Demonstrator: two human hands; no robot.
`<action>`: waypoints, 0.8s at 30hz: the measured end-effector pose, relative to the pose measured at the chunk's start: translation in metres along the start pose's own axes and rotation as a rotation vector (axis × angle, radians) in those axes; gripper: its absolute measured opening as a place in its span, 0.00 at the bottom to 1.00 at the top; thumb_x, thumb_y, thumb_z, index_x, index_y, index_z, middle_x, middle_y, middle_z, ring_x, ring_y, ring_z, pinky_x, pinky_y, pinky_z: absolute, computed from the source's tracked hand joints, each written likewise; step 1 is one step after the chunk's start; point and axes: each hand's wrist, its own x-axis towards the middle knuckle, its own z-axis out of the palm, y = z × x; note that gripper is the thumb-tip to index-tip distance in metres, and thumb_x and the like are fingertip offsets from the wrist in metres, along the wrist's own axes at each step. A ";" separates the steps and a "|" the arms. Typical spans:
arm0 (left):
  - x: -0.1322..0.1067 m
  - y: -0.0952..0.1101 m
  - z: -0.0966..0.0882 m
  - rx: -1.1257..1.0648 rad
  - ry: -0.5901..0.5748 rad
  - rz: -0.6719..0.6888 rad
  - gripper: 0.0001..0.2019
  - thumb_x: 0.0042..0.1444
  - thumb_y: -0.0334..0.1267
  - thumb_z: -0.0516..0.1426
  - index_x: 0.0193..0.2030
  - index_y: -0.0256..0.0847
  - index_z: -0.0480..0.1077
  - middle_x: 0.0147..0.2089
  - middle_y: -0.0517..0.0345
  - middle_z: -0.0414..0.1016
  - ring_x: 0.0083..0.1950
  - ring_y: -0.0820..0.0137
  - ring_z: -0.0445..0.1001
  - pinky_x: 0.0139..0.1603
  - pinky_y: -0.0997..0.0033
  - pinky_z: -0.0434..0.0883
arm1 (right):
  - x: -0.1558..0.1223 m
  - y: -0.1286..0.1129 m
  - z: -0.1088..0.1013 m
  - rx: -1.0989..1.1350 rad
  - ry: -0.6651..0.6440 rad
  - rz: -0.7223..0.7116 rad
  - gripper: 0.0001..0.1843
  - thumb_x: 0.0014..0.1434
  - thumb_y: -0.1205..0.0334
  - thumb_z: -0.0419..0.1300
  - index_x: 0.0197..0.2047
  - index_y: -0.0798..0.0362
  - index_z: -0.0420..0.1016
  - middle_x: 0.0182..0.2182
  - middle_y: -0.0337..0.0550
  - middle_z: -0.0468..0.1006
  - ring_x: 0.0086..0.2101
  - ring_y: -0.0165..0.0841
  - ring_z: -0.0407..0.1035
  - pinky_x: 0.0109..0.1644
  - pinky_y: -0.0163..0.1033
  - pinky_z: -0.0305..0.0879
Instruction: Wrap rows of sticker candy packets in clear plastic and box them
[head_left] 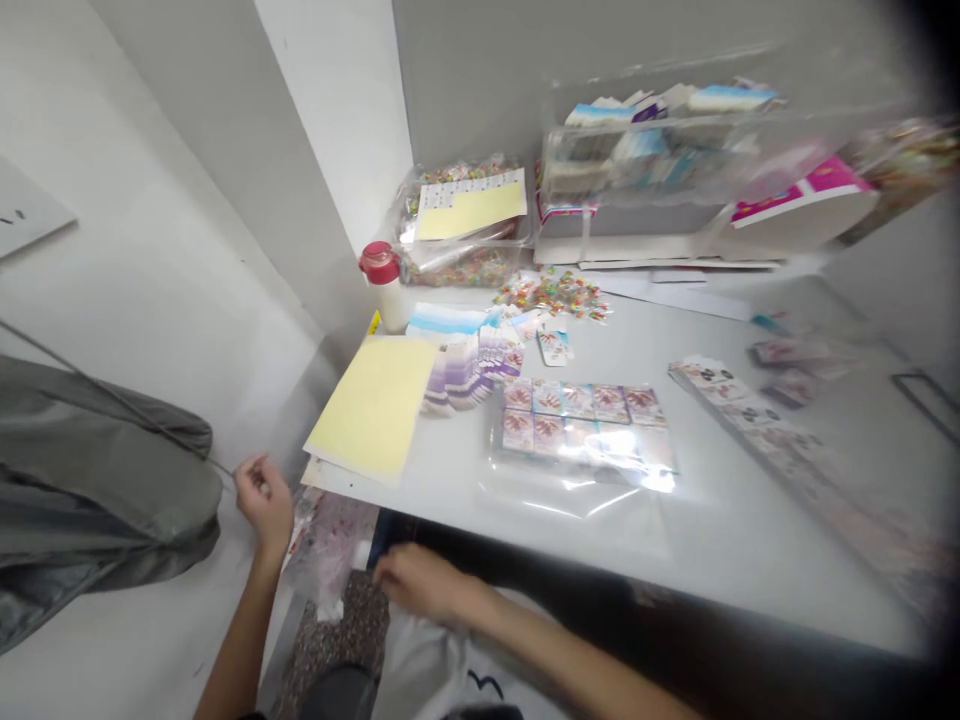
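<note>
Thin cord (150, 423) in left hand's fingers (243, 478)

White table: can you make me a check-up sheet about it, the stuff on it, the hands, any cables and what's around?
Surface: white table, blurry at the right.
Work things: picture cards under clear plastic; purple cards fanned out left of them.
Clutter: yellow paper, red-lidded bottle, loose colourful bits.
Hands: left hand and right hand off the table, fingers curled; grip unclear.
Cables: thin cord reaching the left hand; kind unclear.
Surroundings: white wall, grey cloth, speckled floor.
</note>
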 end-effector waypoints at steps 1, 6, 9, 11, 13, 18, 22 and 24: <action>-0.009 0.008 -0.002 -0.011 0.035 0.066 0.14 0.60 0.41 0.46 0.48 0.35 0.61 0.44 0.46 0.68 0.47 0.61 0.69 0.48 0.59 0.67 | -0.025 -0.011 -0.015 0.005 -0.079 -0.086 0.13 0.49 0.73 0.61 0.36 0.48 0.80 0.35 0.36 0.80 0.39 0.32 0.72 0.45 0.31 0.63; -0.056 0.077 0.008 -0.165 -0.131 0.510 0.06 0.50 0.35 0.60 0.36 0.42 0.67 0.34 0.55 0.73 0.39 0.65 0.73 0.44 0.63 0.71 | -0.145 -0.040 -0.114 0.048 0.051 -0.200 0.14 0.63 0.63 0.51 0.43 0.42 0.77 0.36 0.36 0.79 0.36 0.29 0.73 0.42 0.32 0.67; -0.075 0.140 0.029 -0.261 -0.374 1.050 0.17 0.54 0.25 0.55 0.51 0.40 0.66 0.45 0.50 0.74 0.50 0.65 0.72 0.50 0.63 0.70 | -0.183 -0.012 -0.167 -0.218 0.801 -0.021 0.09 0.62 0.56 0.53 0.39 0.46 0.74 0.32 0.41 0.76 0.29 0.31 0.68 0.33 0.35 0.66; -0.082 0.176 0.048 -0.272 -0.421 1.197 0.17 0.57 0.27 0.55 0.53 0.38 0.64 0.47 0.47 0.73 0.52 0.63 0.70 0.51 0.60 0.70 | -0.195 0.019 -0.192 -0.425 1.000 0.034 0.10 0.59 0.52 0.57 0.39 0.48 0.71 0.29 0.41 0.71 0.27 0.31 0.64 0.31 0.37 0.64; -0.086 0.199 0.068 -0.241 -0.450 1.254 0.15 0.58 0.31 0.55 0.52 0.37 0.65 0.47 0.46 0.72 0.48 0.62 0.71 0.48 0.58 0.71 | -0.200 0.047 -0.206 -0.529 1.039 0.091 0.11 0.58 0.50 0.57 0.37 0.49 0.67 0.27 0.38 0.66 0.26 0.31 0.62 0.29 0.36 0.62; -0.086 0.200 0.103 -0.175 -0.472 1.356 0.11 0.61 0.27 0.50 0.46 0.40 0.69 0.41 0.50 0.72 0.40 0.66 0.73 0.40 0.64 0.72 | -0.199 0.086 -0.208 -0.587 0.921 0.124 0.10 0.63 0.59 0.49 0.30 0.50 0.61 0.27 0.38 0.64 0.26 0.30 0.62 0.29 0.34 0.62; -0.080 0.184 0.107 -0.216 -0.433 1.408 0.11 0.61 0.26 0.49 0.46 0.38 0.68 0.39 0.50 0.74 0.37 0.67 0.73 0.37 0.67 0.72 | -0.201 0.098 -0.203 -0.673 0.901 0.064 0.12 0.63 0.63 0.44 0.33 0.50 0.67 0.30 0.41 0.68 0.31 0.32 0.66 0.34 0.35 0.64; -0.077 0.181 0.106 -0.226 -0.421 1.435 0.11 0.60 0.25 0.49 0.46 0.37 0.68 0.38 0.51 0.74 0.37 0.67 0.73 0.37 0.67 0.72 | -0.205 0.103 -0.203 -0.718 0.890 0.058 0.13 0.63 0.63 0.44 0.36 0.48 0.70 0.30 0.41 0.70 0.30 0.33 0.66 0.33 0.36 0.64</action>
